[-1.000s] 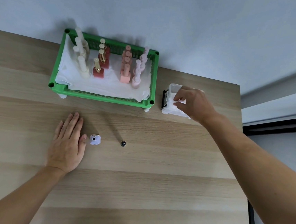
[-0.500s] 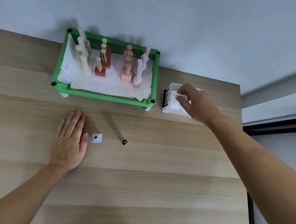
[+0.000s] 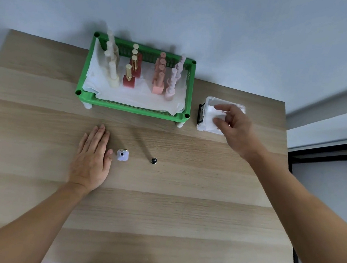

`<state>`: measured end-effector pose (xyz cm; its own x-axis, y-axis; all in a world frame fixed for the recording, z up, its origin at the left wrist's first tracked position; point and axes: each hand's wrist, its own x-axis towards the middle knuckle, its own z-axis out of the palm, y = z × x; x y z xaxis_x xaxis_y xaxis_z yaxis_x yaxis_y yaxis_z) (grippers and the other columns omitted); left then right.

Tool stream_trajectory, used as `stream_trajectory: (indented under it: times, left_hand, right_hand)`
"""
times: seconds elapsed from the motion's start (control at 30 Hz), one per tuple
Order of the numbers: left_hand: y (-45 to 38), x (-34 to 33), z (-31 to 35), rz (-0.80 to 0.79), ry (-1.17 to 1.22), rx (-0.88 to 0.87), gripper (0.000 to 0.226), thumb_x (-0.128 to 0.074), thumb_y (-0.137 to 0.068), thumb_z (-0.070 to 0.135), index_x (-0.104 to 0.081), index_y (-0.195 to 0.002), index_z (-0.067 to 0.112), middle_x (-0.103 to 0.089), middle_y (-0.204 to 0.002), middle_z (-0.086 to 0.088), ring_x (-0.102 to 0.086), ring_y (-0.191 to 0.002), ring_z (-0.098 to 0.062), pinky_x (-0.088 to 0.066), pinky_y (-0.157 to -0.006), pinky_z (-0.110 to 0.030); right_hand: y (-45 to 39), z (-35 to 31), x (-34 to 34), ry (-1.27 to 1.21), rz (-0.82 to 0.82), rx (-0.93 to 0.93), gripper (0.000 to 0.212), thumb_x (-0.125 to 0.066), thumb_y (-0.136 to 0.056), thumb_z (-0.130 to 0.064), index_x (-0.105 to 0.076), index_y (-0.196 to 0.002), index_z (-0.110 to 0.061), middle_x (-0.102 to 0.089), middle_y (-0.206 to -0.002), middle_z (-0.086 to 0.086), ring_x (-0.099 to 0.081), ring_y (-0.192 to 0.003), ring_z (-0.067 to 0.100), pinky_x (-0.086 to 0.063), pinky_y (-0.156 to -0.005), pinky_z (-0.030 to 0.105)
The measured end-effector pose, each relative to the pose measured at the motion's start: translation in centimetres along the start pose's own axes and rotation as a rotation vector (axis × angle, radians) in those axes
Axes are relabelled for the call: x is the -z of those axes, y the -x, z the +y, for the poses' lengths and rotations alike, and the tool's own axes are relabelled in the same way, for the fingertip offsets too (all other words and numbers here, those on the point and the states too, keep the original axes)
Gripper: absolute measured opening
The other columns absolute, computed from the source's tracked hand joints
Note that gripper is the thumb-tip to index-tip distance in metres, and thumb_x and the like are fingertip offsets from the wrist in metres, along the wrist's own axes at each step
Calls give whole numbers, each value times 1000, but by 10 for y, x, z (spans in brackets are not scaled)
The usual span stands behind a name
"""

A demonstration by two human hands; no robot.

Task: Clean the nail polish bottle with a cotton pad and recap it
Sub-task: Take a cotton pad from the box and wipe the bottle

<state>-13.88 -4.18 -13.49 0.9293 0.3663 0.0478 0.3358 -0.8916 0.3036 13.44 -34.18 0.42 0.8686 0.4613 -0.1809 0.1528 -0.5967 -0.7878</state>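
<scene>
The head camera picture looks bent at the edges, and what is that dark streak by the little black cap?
In the head view, the wide lens bows the table edges; the streak is a soft shadow running from the black cap up toward the green basket. Light is even, no glare; the right hand looks slightly blurred.

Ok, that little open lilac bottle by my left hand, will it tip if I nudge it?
Probably steady: the lilac bottle looks squat and stands upright on the flat table. It looks small, so likely light and apt to slide. Uncapped, it could spill.
</scene>
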Motion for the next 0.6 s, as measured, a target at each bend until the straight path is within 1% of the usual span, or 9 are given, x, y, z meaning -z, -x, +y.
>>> stream_trajectory:
  times: [0.07,0.17,0.27,0.3,0.33,0.4,0.47,0.53,0.6]
  left_hand:
    - [1,1,0,0,5,2,62,-31,-104,31,-49,-149,-7,-40,-165,-21,-38,-154,-37,-27,-127,-56]
    - [0,1,1,0,19,-4,62,-31,-104,31,-49,-149,-7,-41,-164,-21,-39,-154,-37,-28,-127,-56]
    - [1,3,0,10,29,-17,59,-34,-105,29,-51,-148,-7,-43,-162,-21,-42,-152,-37,-31,-125,-55]
    - [1,4,-1,10,35,-20,58,-35,-105,28,-52,-148,-7,-44,-162,-21,-43,-151,-38,-31,-125,-55]
    - [2,5,-1,6,41,-21,57,-36,-105,28,-52,-147,-6,-45,-162,-21,-44,-150,-38,-32,-125,-55]
    - [2,8,-1,-11,61,-17,57,-37,-105,28,-53,-147,-6,-46,-161,-22,-45,-150,-39,-33,-124,-56]
    - [1,12,0,-31,95,-16,57,-37,-104,28,-53,-146,-7,-46,-160,-23,-46,-149,-41,-35,-123,-58]
    - [2,17,0,-56,138,-12,58,-35,-104,28,-53,-146,-8,-46,-160,-24,-45,-149,-43,-35,-123,-58]
    - [2,22,-1,-80,184,-6,60,-32,-104,29,-51,-148,-8,-43,-162,-23,-42,-151,-42,-31,-125,-57]
  right_hand:
    - [10,3,-6,-22,12,-13,29,-67,-97,-21,-67,-99,-50,-45,-59,-21,-41,-56,1,-40,-59,18]
    - [26,6,-15,-55,4,-40,31,-68,-97,-15,-71,-90,-45,-48,-62,-16,-40,-56,4,-38,-55,19]
    - [46,3,-25,-112,0,-94,30,-67,-97,-13,-70,-89,-42,-51,-71,10,-47,-60,14,-41,-56,25]
    - [52,1,-29,-141,-6,-120,27,-66,-98,-13,-69,-91,-39,-53,-75,17,-52,-63,16,-44,-59,29]
    - [59,0,-33,-173,-16,-139,24,-65,-100,-12,-68,-93,-35,-57,-79,20,-57,-64,15,-46,-61,31]
    - [70,-2,-41,-218,-31,-161,22,-62,-101,-9,-66,-97,-31,-65,-81,12,-63,-62,6,-49,-59,23]
    - [81,-3,-49,-241,-35,-188,24,-60,-102,-7,-66,-101,-30,-68,-78,2,-63,-59,1,-49,-56,17]
    - [91,-1,-58,-268,-36,-218,26,-59,-102,-6,-69,-104,-31,-70,-74,-7,-63,-59,1,-48,-55,16]
    - [101,0,-67,-274,-46,-232,27,-60,-102,-6,-71,-103,-31,-71,-69,-11,-63,-59,2,-48,-55,15]
